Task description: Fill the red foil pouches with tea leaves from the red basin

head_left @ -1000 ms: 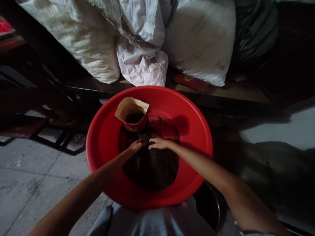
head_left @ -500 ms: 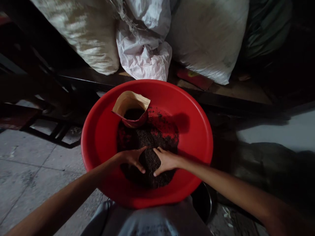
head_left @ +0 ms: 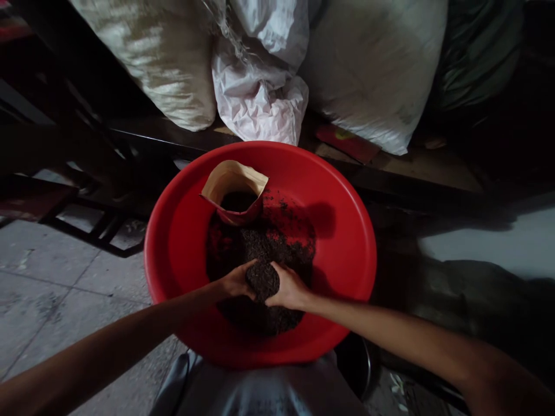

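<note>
A wide red basin holds a spread of dark, loose, crumbly material, like soil or dried leaves; I cannot tell which. My left hand and my right hand cup a rounded handful of it from both sides, low in the basin. Fingers and thumbs curve around this clump, with the lower fingers hidden. Beyond my hands, a paper pouch with a tan lining stands open-mouthed at the basin's far left. Dark content shows inside the pouch.
Behind the basin, a pale sack, a white crumpled sack and another large sack rest on a dark ledge. A metal-framed stand is on the tiled floor at left.
My hands have closed in around the loose material and gathered it into a clump between them. The pouch stays in place within the basin; the view has shifted slightly.
</note>
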`<state>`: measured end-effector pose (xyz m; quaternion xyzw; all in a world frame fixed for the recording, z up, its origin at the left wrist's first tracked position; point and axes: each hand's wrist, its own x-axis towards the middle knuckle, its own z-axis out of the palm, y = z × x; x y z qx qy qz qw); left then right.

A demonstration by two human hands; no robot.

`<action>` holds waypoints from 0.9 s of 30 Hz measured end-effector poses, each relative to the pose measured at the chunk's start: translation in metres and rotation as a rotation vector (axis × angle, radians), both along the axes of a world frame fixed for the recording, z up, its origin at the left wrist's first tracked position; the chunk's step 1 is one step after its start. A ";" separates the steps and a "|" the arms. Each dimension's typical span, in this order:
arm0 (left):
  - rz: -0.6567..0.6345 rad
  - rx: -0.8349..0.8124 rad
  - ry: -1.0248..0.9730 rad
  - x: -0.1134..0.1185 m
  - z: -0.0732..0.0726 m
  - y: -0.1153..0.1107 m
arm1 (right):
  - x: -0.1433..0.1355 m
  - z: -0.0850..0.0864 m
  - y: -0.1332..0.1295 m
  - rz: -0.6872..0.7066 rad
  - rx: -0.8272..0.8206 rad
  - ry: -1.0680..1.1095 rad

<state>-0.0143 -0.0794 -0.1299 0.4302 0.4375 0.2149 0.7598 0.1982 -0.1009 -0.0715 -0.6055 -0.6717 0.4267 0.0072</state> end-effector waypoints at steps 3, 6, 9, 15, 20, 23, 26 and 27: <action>0.053 -0.020 -0.011 0.004 0.008 -0.001 | 0.000 -0.003 -0.002 -0.042 0.063 0.051; 0.083 -0.025 -0.027 0.007 0.022 0.000 | 0.002 -0.004 -0.001 -0.074 0.142 0.135; 0.102 -0.018 -0.019 0.007 0.044 0.005 | 0.004 0.004 0.004 -0.095 0.236 0.223; 0.079 0.068 -0.044 0.003 0.107 0.019 | 0.003 0.039 0.010 -0.140 0.374 0.422; 0.073 0.044 -0.043 -0.001 0.151 0.024 | -0.003 0.067 0.010 -0.232 0.326 0.632; 0.150 -0.001 -0.105 0.001 0.168 0.022 | -0.006 0.079 0.018 -0.271 0.308 0.768; 0.248 -0.073 -0.131 0.005 0.172 0.019 | -0.007 0.087 0.028 -0.275 0.301 0.834; 0.268 -0.111 -0.128 0.005 0.169 0.018 | -0.007 0.089 0.030 -0.290 0.291 0.840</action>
